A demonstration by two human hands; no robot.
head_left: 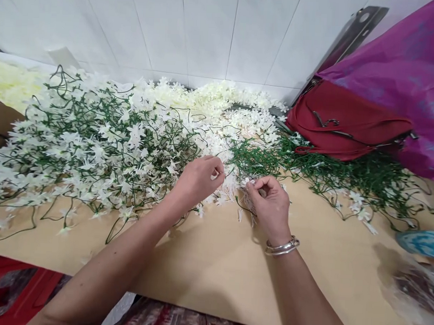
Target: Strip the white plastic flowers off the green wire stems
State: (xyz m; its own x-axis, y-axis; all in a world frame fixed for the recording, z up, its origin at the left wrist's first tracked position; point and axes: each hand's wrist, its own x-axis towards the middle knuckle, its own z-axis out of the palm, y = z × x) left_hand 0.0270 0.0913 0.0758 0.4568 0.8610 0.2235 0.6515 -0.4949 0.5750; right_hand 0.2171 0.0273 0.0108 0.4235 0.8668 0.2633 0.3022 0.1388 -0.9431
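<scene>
My left hand (201, 177) hovers at the right edge of a big heap of white artificial flowers (135, 135) on green stems. Its thumb and fingertips are pinched together, and whatever sits between them is too small to make out. My right hand (272, 203), with silver bangles at the wrist, pinches a small white artificial flower (249, 182) between thumb and forefinger. Thin white strands (230, 184), like flower stamens, lie between the two hands. Just beyond them is a tangle of green stems (255, 157).
Loose white petals (220, 93) are piled along the tiled wall (208, 33). At the right, a dark red bag (344, 120) and purple plastic (397, 69) stand over more green stems. A clear plastic bag (418, 291) lies at the tan table's (212, 267) right side. A red stool (20, 288) shows below left.
</scene>
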